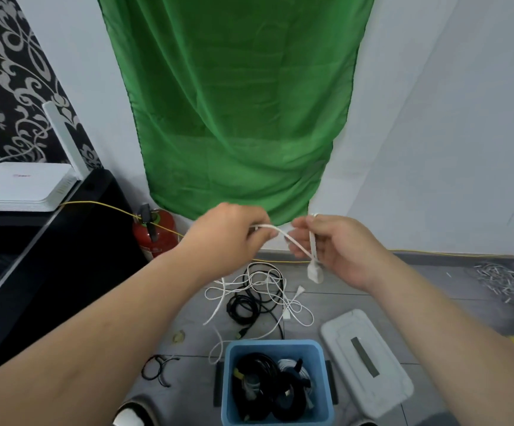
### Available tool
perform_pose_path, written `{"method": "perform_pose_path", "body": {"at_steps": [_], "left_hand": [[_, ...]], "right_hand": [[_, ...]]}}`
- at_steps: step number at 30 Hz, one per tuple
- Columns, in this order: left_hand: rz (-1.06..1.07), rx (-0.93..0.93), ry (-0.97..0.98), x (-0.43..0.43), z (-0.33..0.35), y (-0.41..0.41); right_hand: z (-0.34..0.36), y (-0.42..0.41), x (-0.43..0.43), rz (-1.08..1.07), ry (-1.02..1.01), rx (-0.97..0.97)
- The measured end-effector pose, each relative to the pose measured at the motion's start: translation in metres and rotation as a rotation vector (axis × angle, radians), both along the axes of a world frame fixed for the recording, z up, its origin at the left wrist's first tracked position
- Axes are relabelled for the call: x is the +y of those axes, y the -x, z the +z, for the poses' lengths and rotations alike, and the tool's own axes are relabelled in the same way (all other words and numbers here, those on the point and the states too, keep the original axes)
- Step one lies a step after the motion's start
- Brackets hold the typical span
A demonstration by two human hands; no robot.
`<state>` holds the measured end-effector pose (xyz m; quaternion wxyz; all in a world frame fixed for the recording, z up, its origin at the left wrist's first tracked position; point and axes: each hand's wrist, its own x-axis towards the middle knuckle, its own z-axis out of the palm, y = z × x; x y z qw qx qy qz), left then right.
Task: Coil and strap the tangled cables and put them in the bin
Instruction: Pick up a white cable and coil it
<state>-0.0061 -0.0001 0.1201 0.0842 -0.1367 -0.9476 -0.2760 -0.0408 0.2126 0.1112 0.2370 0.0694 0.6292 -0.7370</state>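
Both hands are raised above the floor with a white flat cable (pixel 292 242) stretched between them. My left hand (pixel 231 235) pinches one part of it. My right hand (pixel 338 244) grips a folded loop, and a white plug end (pixel 315 272) dangles below that hand. Under the hands, a tangle of white and black cables (pixel 258 296) lies on the grey floor. A blue bin (pixel 275 348) sits near the bottom of the view, with coiled black and white cables (pixel 268 385) inside.
The bin's white lid (pixel 366 361) lies to its right. Black straps (pixel 157 368) rest on the floor left of the bin. A red fire extinguisher (pixel 154 233) stands by the wall, beside a black cabinet (pixel 49 256) holding a white router (pixel 22 187). A green cloth (pixel 234 103) hangs behind.
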Motion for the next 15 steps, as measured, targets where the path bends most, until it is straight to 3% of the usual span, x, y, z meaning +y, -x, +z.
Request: {"method": "perform_pose_path", "body": {"at_steps": [4, 7, 11, 15], "left_hand": [[0.118, 0.162, -0.139, -0.009, 0.005, 0.005], [0.125, 0.108, -0.223, -0.016, 0.006, 0.008], [0.093, -0.207, -0.227, -0.013, -0.013, 0.006], [-0.044, -0.557, -0.263, 0.013, -0.038, -0.013]], "right_hand": [[0.004, -0.016, -0.011, 0.286, -0.199, 0.098], [0.010, -0.021, -0.019, 0.339, -0.078, 0.120], [0.021, -0.026, -0.027, 0.321, 0.236, 0.030], [0.019, -0.024, -0.032, 0.117, 0.462, -0.041]]}}
